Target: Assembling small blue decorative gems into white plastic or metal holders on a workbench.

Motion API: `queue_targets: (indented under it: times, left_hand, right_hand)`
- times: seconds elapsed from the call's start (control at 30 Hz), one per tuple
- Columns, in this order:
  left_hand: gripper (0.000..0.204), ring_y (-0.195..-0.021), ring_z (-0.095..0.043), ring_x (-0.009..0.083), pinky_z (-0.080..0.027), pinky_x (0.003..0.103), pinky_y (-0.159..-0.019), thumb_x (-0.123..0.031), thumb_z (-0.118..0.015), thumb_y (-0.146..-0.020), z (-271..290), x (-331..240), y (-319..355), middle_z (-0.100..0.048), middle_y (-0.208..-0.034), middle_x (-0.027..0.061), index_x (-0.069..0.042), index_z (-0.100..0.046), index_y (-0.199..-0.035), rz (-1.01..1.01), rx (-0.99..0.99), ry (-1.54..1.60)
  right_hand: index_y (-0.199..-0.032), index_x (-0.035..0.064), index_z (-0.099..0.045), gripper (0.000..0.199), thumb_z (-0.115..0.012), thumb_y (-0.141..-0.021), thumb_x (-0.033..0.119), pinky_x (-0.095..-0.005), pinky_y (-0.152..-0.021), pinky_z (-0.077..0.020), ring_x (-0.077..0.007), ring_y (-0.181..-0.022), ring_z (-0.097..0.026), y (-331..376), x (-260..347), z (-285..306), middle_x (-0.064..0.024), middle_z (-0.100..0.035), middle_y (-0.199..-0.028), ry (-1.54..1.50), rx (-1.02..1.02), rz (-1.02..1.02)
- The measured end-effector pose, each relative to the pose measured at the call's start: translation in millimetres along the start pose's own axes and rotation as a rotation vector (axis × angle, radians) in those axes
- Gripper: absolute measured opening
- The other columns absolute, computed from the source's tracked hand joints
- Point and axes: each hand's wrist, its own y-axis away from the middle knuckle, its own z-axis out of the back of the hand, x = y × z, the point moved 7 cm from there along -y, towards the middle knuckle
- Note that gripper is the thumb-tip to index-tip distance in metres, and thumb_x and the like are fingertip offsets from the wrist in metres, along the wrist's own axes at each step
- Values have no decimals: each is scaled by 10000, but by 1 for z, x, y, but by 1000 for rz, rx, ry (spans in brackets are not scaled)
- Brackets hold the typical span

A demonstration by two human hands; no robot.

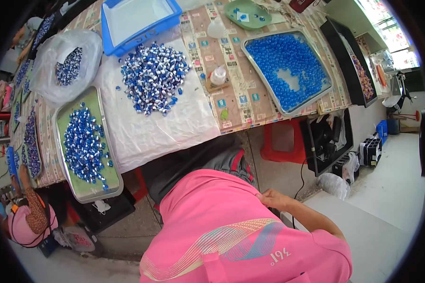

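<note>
My right hand (274,199) is at my side, its fingers closed on the hem of my pink shirt (208,198). My left hand is out of sight. In front of me, blue-and-white beads (154,78) lie heaped on a white sheet (160,137) at the table's near edge. To their left, a metal tray with a green lining (104,191) holds more blue-and-white beads (83,144). On the right, another metal tray (284,112) carries clear blue beads (288,56), with a bare patch in their middle.
Behind the heap stand a blue plastic tray (141,42), a green dish (257,19) and a small white bottle (218,75). A plastic bag of beads (47,89) sits at left. A red stool (274,153) is under the table. A co-worker (33,214) sits at far left.
</note>
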Motion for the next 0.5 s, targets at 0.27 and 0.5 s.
queue_targets:
  times: [0.27, 0.5]
  left_hand:
    - [273, -968, -632, 208, -505, 342, -861, -95, -708, -854, -9, 13, -21, -670, -1060, 117, 19, -653, -1096, 43, 61, 64]
    - [283, -970, -628, 189, -501, 326, -860, -85, -702, -858, -14, 4, -49, -666, -1069, 105, 23, -643, -1113, 45, 91, 136]
  right_hand:
    - [-1061, 14, -665, 367, -603, -978, 366, -228, -596, -441, -49, -663, -544, -9, 17, 1, 27, -626, -786, -240, 127, 38]
    - [-1012, 56, -658, 316, -659, -942, 365, -238, -597, -474, -91, -722, -597, -61, -29, 10, 2, -646, -836, -344, 43, 18]
